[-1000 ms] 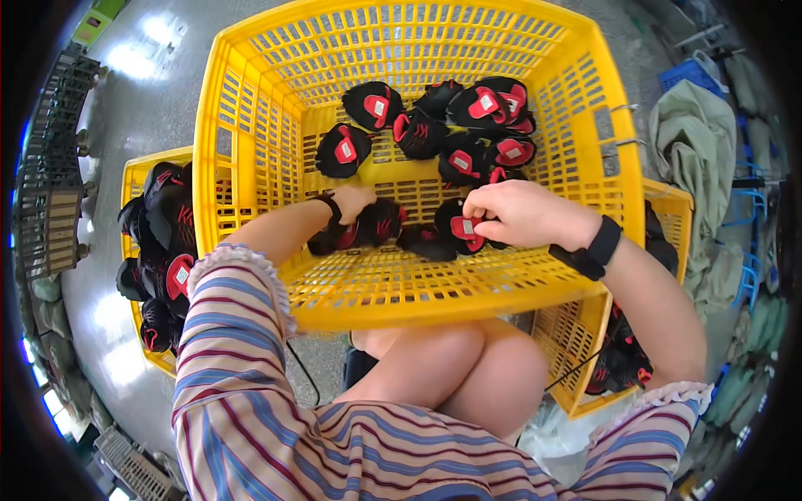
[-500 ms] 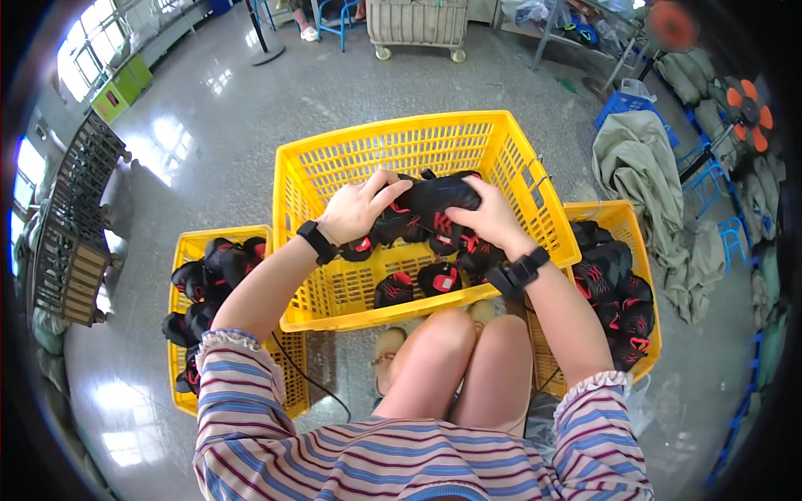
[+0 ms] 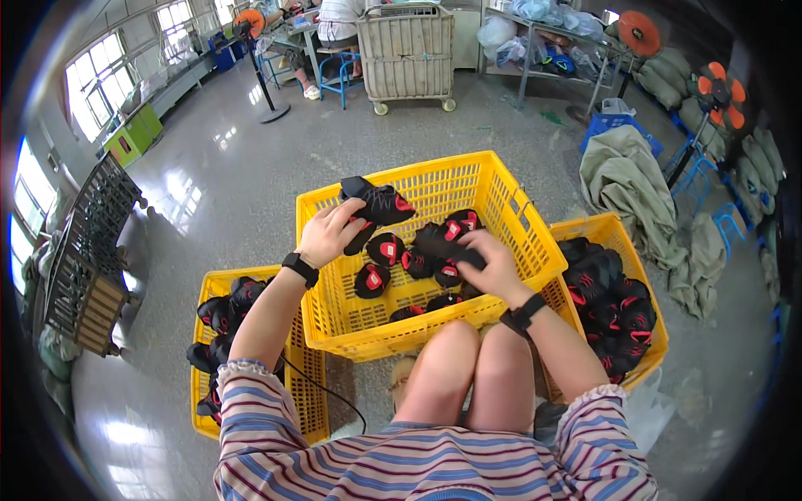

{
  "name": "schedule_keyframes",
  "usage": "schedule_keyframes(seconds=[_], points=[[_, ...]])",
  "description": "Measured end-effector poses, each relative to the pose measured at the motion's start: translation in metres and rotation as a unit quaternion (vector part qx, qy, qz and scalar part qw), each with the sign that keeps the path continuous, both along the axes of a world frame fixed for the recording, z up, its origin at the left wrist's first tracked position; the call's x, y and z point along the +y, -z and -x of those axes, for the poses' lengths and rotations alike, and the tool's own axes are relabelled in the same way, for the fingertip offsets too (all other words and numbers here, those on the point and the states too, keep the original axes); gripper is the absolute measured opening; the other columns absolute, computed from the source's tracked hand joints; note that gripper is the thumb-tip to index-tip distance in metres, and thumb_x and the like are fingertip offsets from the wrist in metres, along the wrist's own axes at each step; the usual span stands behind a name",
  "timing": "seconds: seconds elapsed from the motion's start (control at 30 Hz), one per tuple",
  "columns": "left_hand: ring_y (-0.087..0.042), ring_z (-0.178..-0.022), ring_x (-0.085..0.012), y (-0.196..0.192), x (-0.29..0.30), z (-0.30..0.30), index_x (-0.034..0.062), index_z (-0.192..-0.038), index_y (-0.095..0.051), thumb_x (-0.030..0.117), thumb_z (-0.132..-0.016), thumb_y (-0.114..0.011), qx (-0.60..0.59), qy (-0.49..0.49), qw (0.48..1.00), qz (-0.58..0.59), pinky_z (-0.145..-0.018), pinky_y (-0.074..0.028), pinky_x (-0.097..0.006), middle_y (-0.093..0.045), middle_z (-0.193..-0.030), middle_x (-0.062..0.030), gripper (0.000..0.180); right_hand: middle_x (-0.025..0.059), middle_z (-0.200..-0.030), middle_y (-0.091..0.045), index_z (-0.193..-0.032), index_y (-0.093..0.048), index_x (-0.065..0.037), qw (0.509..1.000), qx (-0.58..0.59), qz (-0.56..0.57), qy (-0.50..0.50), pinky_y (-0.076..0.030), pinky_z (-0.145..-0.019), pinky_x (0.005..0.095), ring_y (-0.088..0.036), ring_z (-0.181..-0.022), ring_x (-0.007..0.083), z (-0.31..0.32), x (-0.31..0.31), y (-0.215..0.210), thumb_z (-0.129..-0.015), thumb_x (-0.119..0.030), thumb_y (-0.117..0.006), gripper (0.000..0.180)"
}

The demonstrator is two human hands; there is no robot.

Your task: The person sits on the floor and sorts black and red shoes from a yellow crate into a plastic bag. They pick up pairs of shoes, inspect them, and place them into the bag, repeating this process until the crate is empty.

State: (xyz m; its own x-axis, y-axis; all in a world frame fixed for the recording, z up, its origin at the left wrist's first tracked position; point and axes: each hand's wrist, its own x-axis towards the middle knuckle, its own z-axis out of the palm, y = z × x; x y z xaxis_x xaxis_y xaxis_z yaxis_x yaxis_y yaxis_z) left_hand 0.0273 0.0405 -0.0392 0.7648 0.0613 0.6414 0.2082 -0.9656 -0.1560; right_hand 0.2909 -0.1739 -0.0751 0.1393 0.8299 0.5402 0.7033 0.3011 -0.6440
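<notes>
A yellow slatted plastic crate (image 3: 501, 200) stands in front of my knees, holding several black shoe pieces with red patches (image 3: 370, 280). My left hand (image 3: 327, 234) holds one black-and-red shoe piece (image 3: 378, 203) lifted above the crate's left side. My right hand (image 3: 490, 260) is down inside the crate, fingers closed on another black shoe piece (image 3: 439, 242) lying among the pile.
A second yellow crate (image 3: 309, 401) of black pieces sits at my left, a third (image 3: 647, 275) at my right. Grey-green cloth bundles (image 3: 622, 179) lie right of the crates. A wheeled wire cart (image 3: 408, 52), a fan stand and a seated person are at the back; a rack (image 3: 88, 250) stands at the left.
The view has pulled back and up. My left hand has lifted a black-and-red piece out above the crate, and my right hand has stayed down in the pile.
</notes>
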Motion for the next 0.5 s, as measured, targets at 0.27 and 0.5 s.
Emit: schedule_keyframes(seconds=[0.27,0.5], points=[[-0.061,-0.104,-0.0258,-0.043,-0.025,0.001,0.0050,-0.092,-0.065,0.008,-0.072,-0.064,0.022,0.145,0.975,-0.164,-0.082,-0.053,-0.037,-0.059,-0.111,-0.0119,0.020,0.0138,-0.116,-0.063,-0.119,-0.057,-0.004,0.610,0.768,0.090,-0.174,-0.049,-0.095,0.0416,-0.062,-0.104,0.0263,-0.027,0.017,-0.012,-0.090,-0.031,-0.057,0.040],[-0.060,-0.107,-0.0235,-0.059,-0.054,0.003,0.0085,-0.096,-0.066,0.010,-0.074,-0.064,0.014,0.181,0.967,-0.179,-0.086,-0.052,-0.037,-0.059,-0.116,-0.0107,0.022,0.0180,-0.134,-0.049,-0.134,-0.044,-0.003,0.562,0.741,0.024,-0.367,-0.031,-0.110,0.0496,-0.047,-0.125,0.0306,-0.021,-0.001,-0.009,-0.088,-0.040,-0.056,0.060]])
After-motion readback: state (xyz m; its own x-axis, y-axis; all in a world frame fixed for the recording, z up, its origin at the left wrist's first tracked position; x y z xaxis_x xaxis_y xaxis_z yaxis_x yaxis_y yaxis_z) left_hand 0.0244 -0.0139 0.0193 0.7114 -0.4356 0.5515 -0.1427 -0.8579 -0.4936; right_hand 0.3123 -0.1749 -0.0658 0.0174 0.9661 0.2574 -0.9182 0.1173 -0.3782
